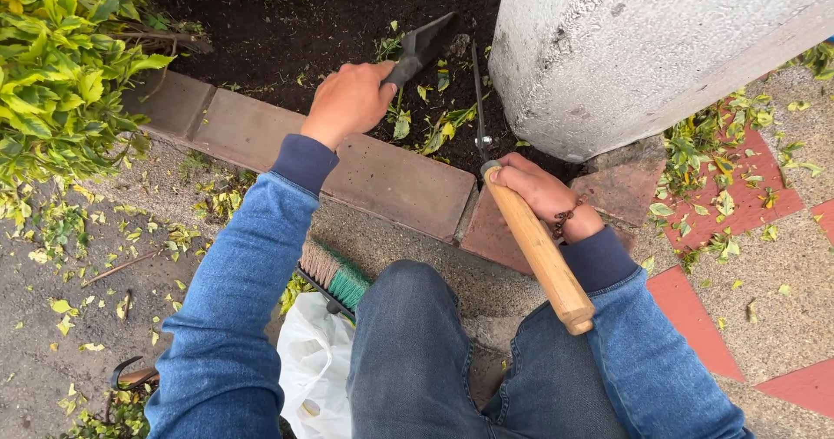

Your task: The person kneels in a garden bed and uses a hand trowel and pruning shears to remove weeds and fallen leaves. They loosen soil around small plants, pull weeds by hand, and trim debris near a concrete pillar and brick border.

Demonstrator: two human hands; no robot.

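Left hand: grip clamped round the handle of a dark trowel, whose blade points toward 1 o'clock over the soil.
Trowel place: at 12 o'clock, above the brick edging, just left of the concrete post.
Right hand: grip clamped on a wooden handle of a thin metal weeding tool, its shaft reaching to 12 o'clock into the soil beside the post.
Soil bed: dark, strewn with cut leaves.
Brick edging: runs from 10 to 3 o'clock.
Concrete post: at 1 o'clock.
Shrub: at 10 o'clock.
Brush: by the left knee, above a white plastic bag.
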